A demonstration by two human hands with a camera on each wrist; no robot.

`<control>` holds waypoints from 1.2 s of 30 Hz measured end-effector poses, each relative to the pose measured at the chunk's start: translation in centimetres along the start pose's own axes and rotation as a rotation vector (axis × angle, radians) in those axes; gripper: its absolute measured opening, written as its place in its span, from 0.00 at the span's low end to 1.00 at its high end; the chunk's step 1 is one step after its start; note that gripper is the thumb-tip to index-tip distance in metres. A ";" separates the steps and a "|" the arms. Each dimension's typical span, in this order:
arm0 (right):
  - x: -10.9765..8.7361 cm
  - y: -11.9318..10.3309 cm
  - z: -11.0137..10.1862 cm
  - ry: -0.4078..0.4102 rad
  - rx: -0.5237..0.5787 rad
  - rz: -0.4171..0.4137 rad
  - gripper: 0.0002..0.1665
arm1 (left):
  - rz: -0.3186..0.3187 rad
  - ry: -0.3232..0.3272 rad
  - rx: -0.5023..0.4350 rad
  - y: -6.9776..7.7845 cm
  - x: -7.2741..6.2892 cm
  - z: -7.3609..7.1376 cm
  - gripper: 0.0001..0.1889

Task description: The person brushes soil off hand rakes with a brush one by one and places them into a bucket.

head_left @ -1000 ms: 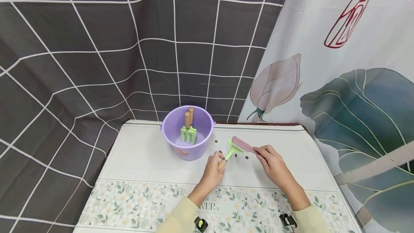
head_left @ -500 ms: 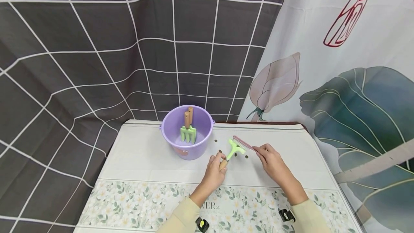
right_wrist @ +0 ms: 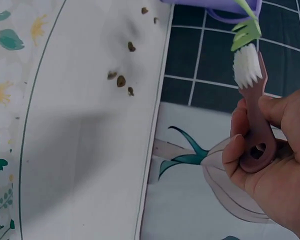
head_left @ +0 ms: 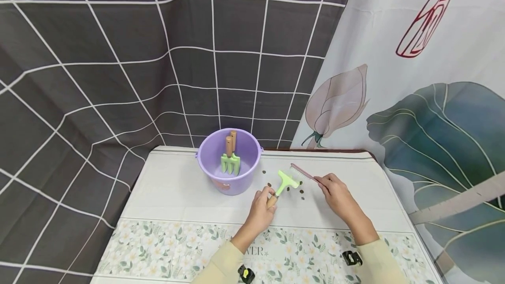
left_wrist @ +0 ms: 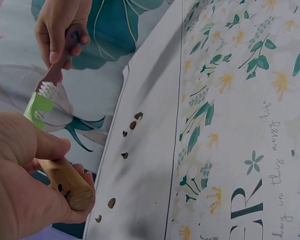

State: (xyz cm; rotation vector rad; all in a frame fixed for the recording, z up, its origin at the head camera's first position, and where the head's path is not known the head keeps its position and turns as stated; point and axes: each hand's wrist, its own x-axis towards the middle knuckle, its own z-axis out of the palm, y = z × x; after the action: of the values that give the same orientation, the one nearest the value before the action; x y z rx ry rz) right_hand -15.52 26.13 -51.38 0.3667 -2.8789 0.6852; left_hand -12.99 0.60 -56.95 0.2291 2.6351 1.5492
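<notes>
My left hand (head_left: 260, 210) grips the wooden handle of a small hand rake (head_left: 286, 182) with a light green head, raised over the white tabletop. A pink brush (head_left: 308, 175) with white bristles is held by its handle in my right hand (head_left: 338, 200). In the right wrist view the bristles (right_wrist: 247, 66) appear close to the rake's green tines (right_wrist: 246, 34); whether they touch, I cannot tell. Under the tools lie several small dark brown bits (right_wrist: 121, 81), scattered on the table.
Left of the hands, a purple bucket (head_left: 232, 186) stands at the back of the table, holding a green hand fork (head_left: 230, 164) and another wooden-handled tool (head_left: 233, 135). A floral cloth strip (head_left: 158, 249) runs along the front. Curtains hang behind.
The brush has gone from over the rake head to its right side, and has turned edge-on. The rake head has tipped slightly. Additional brown bits show on the table beside it.
</notes>
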 end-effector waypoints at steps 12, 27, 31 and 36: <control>-1.1 -1.5 -0.5 -0.002 0.059 -0.087 0.17 | -0.007 0.018 -0.037 -0.1 0.3 0.3 0.21; -0.1 -0.9 0.5 -0.024 0.019 -0.040 0.17 | 0.010 0.014 -0.068 -0.2 0.1 0.5 0.21; 0.6 -0.5 0.3 -0.034 0.000 -0.029 0.16 | 0.022 0.002 -0.069 -0.1 0.0 0.4 0.21; 1.0 -0.6 -0.6 -0.015 0.016 -0.050 0.16 | 0.039 -0.009 -0.079 0.1 -0.1 0.3 0.20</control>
State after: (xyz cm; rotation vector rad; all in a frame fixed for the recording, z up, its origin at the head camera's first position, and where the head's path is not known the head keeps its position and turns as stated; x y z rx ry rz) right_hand -16.28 25.66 -50.34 0.4463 -2.8687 0.7005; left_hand -12.84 0.89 -57.01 0.2836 2.5710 1.6565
